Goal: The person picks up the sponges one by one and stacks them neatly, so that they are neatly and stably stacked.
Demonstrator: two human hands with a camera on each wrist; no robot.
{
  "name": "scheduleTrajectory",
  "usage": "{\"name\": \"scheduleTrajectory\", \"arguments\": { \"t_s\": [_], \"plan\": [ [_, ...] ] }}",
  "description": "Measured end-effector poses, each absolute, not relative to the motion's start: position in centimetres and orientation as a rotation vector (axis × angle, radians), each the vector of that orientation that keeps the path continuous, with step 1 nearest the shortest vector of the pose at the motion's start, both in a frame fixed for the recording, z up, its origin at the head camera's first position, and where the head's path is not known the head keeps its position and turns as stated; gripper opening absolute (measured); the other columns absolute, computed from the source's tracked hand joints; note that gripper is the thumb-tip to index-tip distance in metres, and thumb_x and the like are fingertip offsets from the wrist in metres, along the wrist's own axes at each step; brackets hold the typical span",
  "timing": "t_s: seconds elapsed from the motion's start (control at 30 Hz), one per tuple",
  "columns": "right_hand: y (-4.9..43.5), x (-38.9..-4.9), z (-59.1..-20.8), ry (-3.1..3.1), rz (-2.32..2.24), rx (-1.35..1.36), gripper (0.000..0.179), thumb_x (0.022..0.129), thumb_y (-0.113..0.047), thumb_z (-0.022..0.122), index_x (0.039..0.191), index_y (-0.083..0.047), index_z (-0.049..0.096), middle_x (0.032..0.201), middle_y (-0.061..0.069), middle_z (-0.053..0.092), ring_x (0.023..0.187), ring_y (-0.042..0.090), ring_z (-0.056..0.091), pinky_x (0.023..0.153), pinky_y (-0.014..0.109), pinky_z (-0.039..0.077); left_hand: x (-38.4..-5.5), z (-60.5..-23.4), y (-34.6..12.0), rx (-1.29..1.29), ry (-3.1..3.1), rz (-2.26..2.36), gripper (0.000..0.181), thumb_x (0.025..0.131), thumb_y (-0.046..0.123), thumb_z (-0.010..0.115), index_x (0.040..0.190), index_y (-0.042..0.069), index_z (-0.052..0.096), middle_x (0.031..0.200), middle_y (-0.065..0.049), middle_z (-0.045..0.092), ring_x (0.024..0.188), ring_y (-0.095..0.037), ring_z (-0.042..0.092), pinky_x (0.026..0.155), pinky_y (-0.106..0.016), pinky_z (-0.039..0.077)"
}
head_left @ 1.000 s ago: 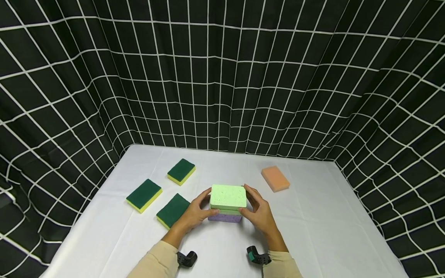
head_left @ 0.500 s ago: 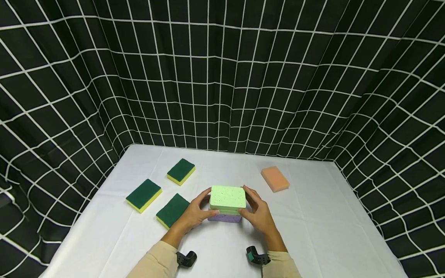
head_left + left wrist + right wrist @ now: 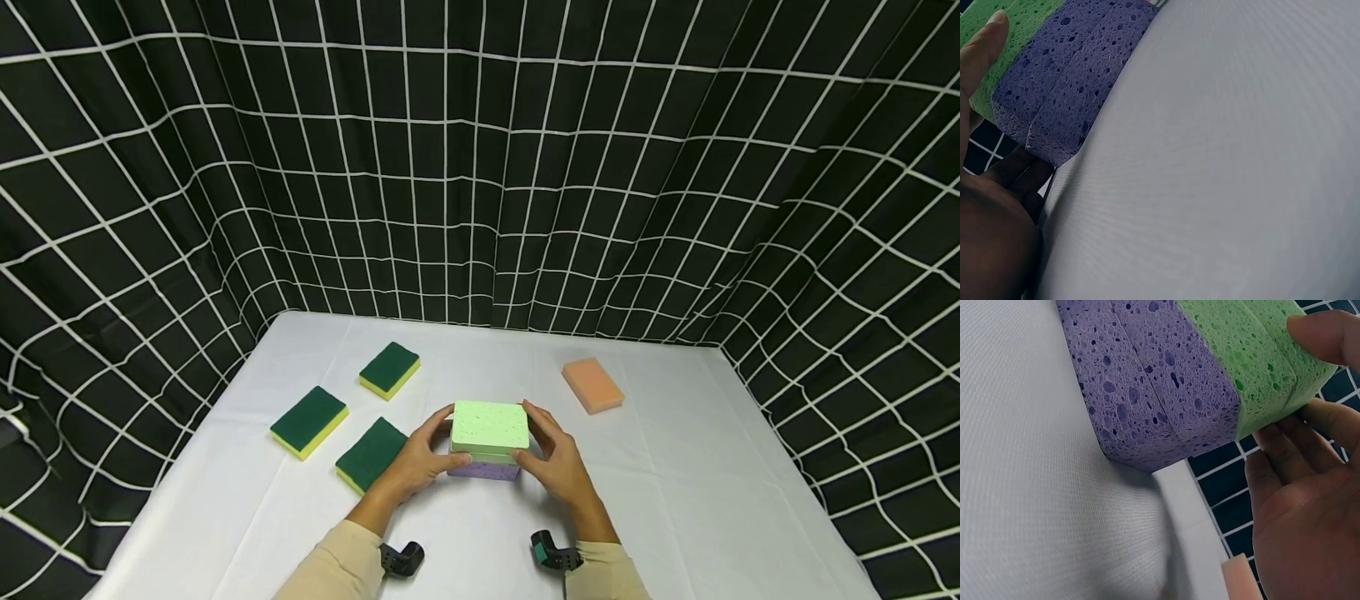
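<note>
Two light green sponges (image 3: 490, 425) lie flat on top of two purple sponges (image 3: 483, 472), forming one upright stack on the white table. My left hand (image 3: 421, 460) grips the stack's left end, its thumb on the front of the green sponges. At the right end, my right hand (image 3: 559, 463) holds the stack likewise, thumb in front and fingers curled round behind. The right wrist view shows the purple sponges (image 3: 1141, 375) resting on the cloth, their edges nearly lined up with the green sponges (image 3: 1254, 359). The stack's back side is hidden.
Left of the stack lie three green-and-yellow scouring sponges: a far one (image 3: 389, 370), a left one (image 3: 309, 422) and a near one (image 3: 371, 455) partly behind my left forearm. An orange sponge (image 3: 593, 385) lies at the back right. Black gridded curtains (image 3: 480, 167) surround the white table (image 3: 697, 467).
</note>
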State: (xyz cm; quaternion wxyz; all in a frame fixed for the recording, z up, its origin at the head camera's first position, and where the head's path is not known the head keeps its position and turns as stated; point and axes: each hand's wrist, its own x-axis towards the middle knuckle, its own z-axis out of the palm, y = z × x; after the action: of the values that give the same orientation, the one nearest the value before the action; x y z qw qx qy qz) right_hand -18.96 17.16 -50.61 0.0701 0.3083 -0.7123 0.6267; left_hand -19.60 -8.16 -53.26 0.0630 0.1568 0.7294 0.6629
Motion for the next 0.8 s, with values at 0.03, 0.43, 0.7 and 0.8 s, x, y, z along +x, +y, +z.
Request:
{"name": "scheduleTrajectory", "arguments": {
  "t_s": [0.03, 0.43, 0.7, 0.8],
  "plan": [
    [17.2, -19.0, -50.6, -2.146, 1.886, 0.927, 0.074, 0.082, 0.014, 0.067, 0.146, 0.009, 0.028, 0.141, 0.031, 0.035, 0.134, 0.045, 0.029, 0.108, 0.041, 0.024, -19.6, -53.3, -8.1, 0.474, 2.201, 2.010, 0.083, 0.079, 0.013, 0.081, 0.148, 0.015, 0.037, 0.132, -0.015, 0.051, 0.125, -0.032, 0.044, 0.105, -0.051, 0.030],
    [17.0, -18.7, -50.4, -2.133, 1.853, 0.939, 0.072, 0.081, 0.017, 0.067, 0.142, 0.015, 0.030, 0.138, 0.034, 0.037, 0.132, 0.047, 0.030, 0.106, 0.044, 0.026, -18.6, -50.9, -8.2, 0.477, 2.170, 2.000, 0.082, 0.080, 0.009, 0.080, 0.148, 0.008, 0.034, 0.131, -0.020, 0.050, 0.123, -0.038, 0.044, 0.102, -0.055, 0.032],
    [16.9, -18.4, -49.8, -2.166, 1.883, 0.889, 0.072, 0.081, 0.017, 0.067, 0.142, 0.016, 0.029, 0.139, 0.034, 0.036, 0.134, 0.046, 0.028, 0.107, 0.039, 0.025, -19.6, -52.2, -8.4, 0.430, 2.148, 2.022, 0.090, 0.078, 0.011, 0.082, 0.151, 0.015, 0.031, 0.136, -0.019, 0.046, 0.127, -0.036, 0.040, 0.105, -0.054, 0.028],
    [17.2, -18.8, -50.6, -2.169, 1.866, 0.881, 0.073, 0.081, 0.017, 0.067, 0.144, 0.013, 0.030, 0.140, 0.031, 0.037, 0.134, 0.045, 0.029, 0.107, 0.038, 0.025, -19.6, -52.0, -8.5, 0.450, 2.160, 2.031, 0.089, 0.078, 0.014, 0.082, 0.152, 0.016, 0.030, 0.139, -0.018, 0.044, 0.130, -0.037, 0.037, 0.107, -0.056, 0.024]
  ]
}}
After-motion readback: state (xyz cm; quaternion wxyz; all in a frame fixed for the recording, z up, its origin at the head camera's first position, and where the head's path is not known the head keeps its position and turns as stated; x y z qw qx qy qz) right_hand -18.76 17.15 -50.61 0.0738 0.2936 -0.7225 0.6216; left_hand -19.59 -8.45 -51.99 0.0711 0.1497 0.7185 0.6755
